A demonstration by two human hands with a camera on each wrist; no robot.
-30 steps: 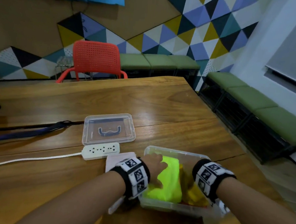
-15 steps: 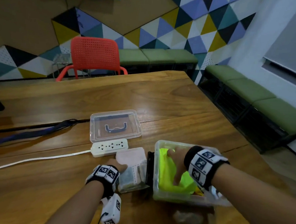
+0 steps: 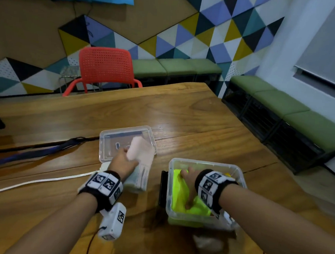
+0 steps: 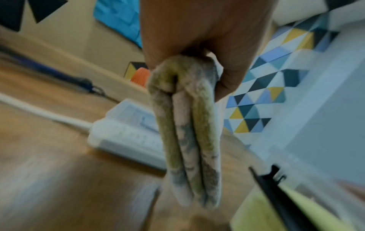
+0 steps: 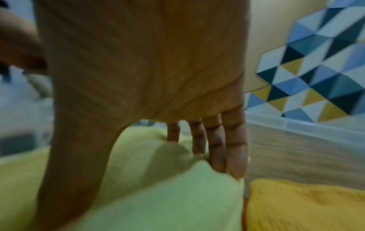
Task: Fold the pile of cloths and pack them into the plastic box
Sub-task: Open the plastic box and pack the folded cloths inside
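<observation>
Your left hand [image 3: 123, 160] grips a folded pale cloth [image 3: 140, 164] lifted above the tabletop [image 3: 183, 112], likely next to pack, while your right hand [image 3: 188, 180], fingers straight, presses the neon-yellow cloth [image 3: 180, 187] flat inside the plastic box [image 3: 238, 173], making room.

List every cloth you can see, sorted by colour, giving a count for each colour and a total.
Neon green cloth, in the plastic box, under the right hand: 1
Yellow cloth, beside it in the box: 1
Pale pink cloth, folded, gripped by the left hand: 1
Total: 3
A thin orange edge shows between green and yellow; too little to count.
</observation>
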